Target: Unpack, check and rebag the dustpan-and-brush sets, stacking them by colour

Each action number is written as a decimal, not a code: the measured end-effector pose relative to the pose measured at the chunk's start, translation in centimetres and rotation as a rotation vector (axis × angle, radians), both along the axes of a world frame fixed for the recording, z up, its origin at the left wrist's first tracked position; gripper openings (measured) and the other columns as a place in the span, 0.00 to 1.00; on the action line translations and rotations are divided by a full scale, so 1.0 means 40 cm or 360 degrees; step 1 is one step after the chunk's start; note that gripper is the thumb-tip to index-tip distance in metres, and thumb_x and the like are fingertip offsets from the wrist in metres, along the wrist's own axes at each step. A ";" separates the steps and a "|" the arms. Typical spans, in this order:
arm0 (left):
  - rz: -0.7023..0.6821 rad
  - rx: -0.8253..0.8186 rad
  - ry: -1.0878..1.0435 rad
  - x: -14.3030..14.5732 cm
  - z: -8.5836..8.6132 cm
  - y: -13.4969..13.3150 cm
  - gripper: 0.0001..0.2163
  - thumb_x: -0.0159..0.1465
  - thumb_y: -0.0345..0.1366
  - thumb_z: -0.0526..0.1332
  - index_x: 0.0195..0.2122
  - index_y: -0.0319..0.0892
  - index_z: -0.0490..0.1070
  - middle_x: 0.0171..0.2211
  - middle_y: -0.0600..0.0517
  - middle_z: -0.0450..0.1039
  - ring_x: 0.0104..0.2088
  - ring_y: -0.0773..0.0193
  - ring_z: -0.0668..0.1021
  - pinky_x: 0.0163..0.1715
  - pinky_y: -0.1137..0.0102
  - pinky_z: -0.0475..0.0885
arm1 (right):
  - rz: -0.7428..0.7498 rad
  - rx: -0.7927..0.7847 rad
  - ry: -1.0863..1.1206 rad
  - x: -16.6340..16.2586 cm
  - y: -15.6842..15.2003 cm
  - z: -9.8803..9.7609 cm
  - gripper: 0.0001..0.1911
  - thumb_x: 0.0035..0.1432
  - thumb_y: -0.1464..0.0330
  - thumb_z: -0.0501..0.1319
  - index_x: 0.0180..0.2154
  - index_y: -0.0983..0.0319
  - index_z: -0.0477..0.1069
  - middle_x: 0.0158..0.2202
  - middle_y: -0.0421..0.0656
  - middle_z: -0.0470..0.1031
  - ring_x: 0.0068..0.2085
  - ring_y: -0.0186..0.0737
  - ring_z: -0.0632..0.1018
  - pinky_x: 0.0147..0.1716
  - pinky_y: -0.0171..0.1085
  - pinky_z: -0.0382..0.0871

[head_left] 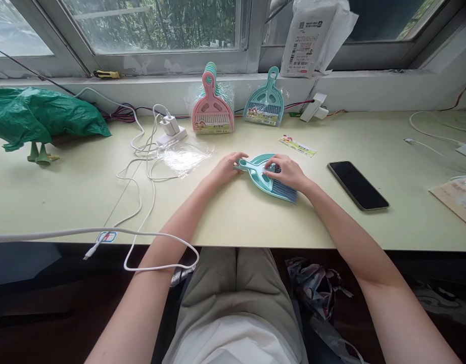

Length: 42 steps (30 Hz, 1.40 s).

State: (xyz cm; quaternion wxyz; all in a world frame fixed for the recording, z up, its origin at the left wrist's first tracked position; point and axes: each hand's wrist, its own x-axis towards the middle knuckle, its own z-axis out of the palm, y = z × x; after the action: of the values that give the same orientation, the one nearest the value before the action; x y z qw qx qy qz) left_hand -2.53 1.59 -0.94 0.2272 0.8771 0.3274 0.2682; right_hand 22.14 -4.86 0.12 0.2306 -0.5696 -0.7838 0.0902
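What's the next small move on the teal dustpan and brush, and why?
Probably press the brush down into the teal dustpan until it sits snug. The left hand is at the handle end, the right hand lies on top of the brush, and its bristles seem to jut past the pan's lip. The packed sets at the back show the brush nested.

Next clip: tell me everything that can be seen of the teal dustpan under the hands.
The teal dustpan is a small scoop that looks like plastic, with a ring-ended handle. It lies flat on the pale table, handle pointing left. A brush with dark blue-grey bristles nests in it, bristles at the wide lip. The left hand touches the handle end with its fingers; the right hand rests on the middle, hiding part of it.
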 end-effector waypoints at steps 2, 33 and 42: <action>-0.0028 -0.0027 -0.0059 0.011 -0.015 -0.003 0.22 0.57 0.28 0.62 0.53 0.44 0.67 0.49 0.49 0.72 0.44 0.64 0.75 0.47 0.69 0.69 | 0.0060 0.0000 0.0048 -0.001 0.001 -0.001 0.13 0.58 0.56 0.60 0.36 0.57 0.74 0.41 0.45 0.74 0.43 0.47 0.73 0.42 0.41 0.64; -0.0057 0.1202 0.0835 0.038 0.008 -0.056 0.13 0.67 0.25 0.52 0.49 0.40 0.71 0.45 0.47 0.75 0.42 0.65 0.78 0.34 0.73 0.70 | 0.0178 0.0009 0.0190 0.014 0.020 -0.018 0.14 0.56 0.55 0.62 0.35 0.59 0.75 0.36 0.46 0.76 0.38 0.47 0.72 0.39 0.43 0.64; -0.0099 0.1304 0.0944 0.039 0.006 -0.056 0.14 0.68 0.25 0.50 0.51 0.36 0.70 0.49 0.44 0.74 0.51 0.63 0.77 0.39 0.74 0.71 | 0.0205 -0.0002 0.0231 0.016 0.024 -0.018 0.14 0.56 0.55 0.62 0.33 0.59 0.75 0.37 0.46 0.77 0.37 0.46 0.72 0.40 0.44 0.64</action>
State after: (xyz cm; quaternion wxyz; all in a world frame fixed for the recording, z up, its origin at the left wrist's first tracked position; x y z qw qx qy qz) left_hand -0.98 -0.66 -0.68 -0.2306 0.9419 0.2194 0.1072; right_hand 22.80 -3.91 -0.60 0.2802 -0.5101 -0.7999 0.1464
